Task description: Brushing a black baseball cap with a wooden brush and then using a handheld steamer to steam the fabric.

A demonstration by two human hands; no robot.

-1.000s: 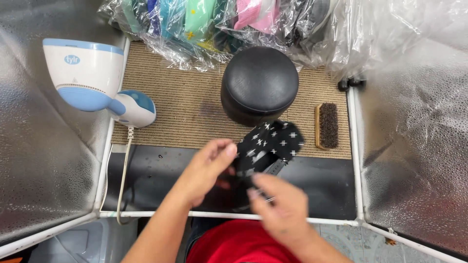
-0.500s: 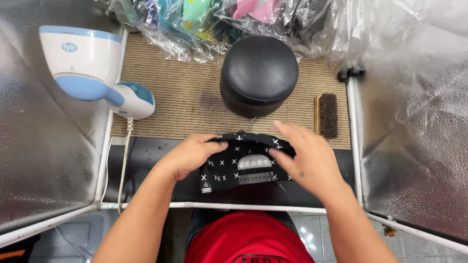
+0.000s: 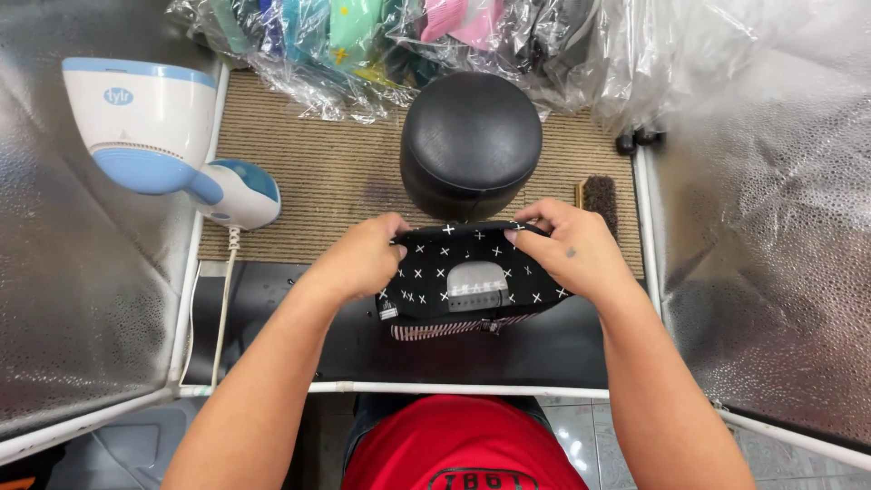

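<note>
A black cap with small white crosses [image 3: 472,272] is held between both my hands, its back opening and strap facing me and a striped edge showing underneath. My left hand [image 3: 358,259] grips the cap's left side at the top rim. My right hand [image 3: 567,249] grips its right side, fingers curled over the rim. The cap hovers just in front of a round black domed form [image 3: 472,136] that stands on the ribbed tan mat [image 3: 308,181].
A white and blue handheld steamer [image 3: 159,136] with its cord lies at the left. A wooden brush [image 3: 597,195] rests on the mat behind my right hand. Clear bags of coloured items [image 3: 381,36] fill the back. Silvery foil walls [image 3: 771,254] flank both sides.
Both hands have taken the cap by its sides and lifted it forward toward the domed form. A second ago the cap was crumpled and my right hand was off it.
</note>
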